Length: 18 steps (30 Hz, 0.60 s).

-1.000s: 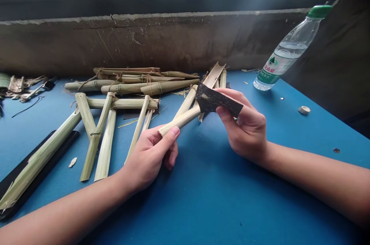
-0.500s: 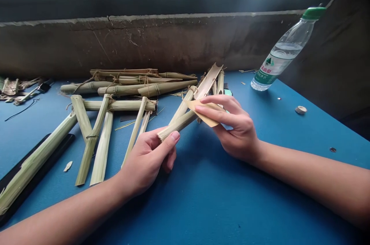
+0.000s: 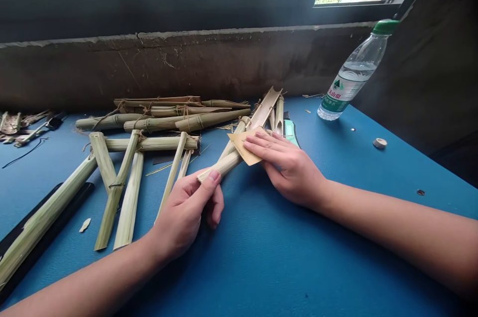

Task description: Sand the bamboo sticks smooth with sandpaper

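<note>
My left hand [image 3: 188, 207] pinches the near end of a pale split bamboo stick [image 3: 222, 165] between thumb and fingers. That stick is tied into a small frame of bamboo pieces [image 3: 265, 110] reaching toward the wall. My right hand [image 3: 287, 165] presses a folded piece of sandpaper [image 3: 247, 146], tan side up, onto the stick with its fingers stretched over it. Both forearms rest low over the blue tabletop [image 3: 298, 257].
A larger tied bamboo frame [image 3: 127, 167] and a bundle of bamboo lengths [image 3: 168, 115] lie at left. A green-handled knife [image 3: 290, 132] sits just beyond my right hand. A water bottle [image 3: 351, 75] leans at the back right, near a small tape roll [image 3: 380, 143].
My right hand turned the sandpaper from dark side to tan side and lowered it onto the stick. The view tilted up slightly; my left hand kept its grip.
</note>
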Tool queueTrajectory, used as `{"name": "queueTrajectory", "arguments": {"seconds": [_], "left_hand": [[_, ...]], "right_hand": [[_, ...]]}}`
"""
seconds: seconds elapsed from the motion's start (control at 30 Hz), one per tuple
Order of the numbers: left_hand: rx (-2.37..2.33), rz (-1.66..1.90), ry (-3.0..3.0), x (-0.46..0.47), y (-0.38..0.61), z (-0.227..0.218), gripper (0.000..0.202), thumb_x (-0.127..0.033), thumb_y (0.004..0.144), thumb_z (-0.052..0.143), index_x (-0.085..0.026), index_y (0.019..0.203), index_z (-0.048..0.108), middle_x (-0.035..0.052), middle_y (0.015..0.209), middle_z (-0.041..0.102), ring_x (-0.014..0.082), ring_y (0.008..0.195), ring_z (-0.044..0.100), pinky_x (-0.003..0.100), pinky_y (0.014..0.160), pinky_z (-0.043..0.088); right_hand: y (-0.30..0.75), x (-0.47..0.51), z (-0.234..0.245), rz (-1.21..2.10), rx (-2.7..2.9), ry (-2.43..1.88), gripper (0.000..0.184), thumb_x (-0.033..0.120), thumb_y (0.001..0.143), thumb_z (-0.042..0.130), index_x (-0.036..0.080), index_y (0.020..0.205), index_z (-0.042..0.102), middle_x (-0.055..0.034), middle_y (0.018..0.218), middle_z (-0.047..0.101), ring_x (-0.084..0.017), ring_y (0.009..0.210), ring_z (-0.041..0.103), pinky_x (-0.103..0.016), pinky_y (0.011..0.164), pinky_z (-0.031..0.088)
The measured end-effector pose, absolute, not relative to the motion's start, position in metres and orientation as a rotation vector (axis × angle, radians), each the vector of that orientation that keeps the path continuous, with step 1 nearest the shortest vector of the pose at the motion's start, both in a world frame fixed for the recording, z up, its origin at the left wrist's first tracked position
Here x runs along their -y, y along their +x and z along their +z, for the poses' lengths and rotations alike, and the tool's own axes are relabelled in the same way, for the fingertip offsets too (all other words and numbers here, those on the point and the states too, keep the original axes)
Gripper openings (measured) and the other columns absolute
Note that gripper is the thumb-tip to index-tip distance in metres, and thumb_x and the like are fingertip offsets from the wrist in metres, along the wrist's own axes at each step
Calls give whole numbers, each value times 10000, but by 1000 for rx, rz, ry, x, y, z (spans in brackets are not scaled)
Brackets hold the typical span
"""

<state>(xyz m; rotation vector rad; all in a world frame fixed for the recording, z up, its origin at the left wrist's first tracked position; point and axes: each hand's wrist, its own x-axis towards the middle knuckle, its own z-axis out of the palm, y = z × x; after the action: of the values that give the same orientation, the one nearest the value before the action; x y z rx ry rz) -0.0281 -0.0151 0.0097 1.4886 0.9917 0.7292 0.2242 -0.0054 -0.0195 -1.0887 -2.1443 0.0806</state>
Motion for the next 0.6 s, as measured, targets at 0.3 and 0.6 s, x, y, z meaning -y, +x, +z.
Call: {"name": "queueTrajectory", "arguments": {"seconds": [0.3,0.6], "left_hand": [[-998,718,1461,14,-30,8,658,-589,1061,455,-191,560,611,26,495,568,139,492,511,288,564,406],[-989,751,1500,14,-29,6,635,-537,1060,481,-186,547,615,33,501,587,141,531,544,269,600,436]], "right_hand": [[224,6,-20,-3,2285,-978,561,64,1036,438,210,1568,534,-75,1591,566,-263,1543,461,-538,1315,345],[221,12,-19,-32,2402,-754,583,20,992,414,101,1558,522,-106,1616,530,-247,1587,380,-479,1334,331]]}}
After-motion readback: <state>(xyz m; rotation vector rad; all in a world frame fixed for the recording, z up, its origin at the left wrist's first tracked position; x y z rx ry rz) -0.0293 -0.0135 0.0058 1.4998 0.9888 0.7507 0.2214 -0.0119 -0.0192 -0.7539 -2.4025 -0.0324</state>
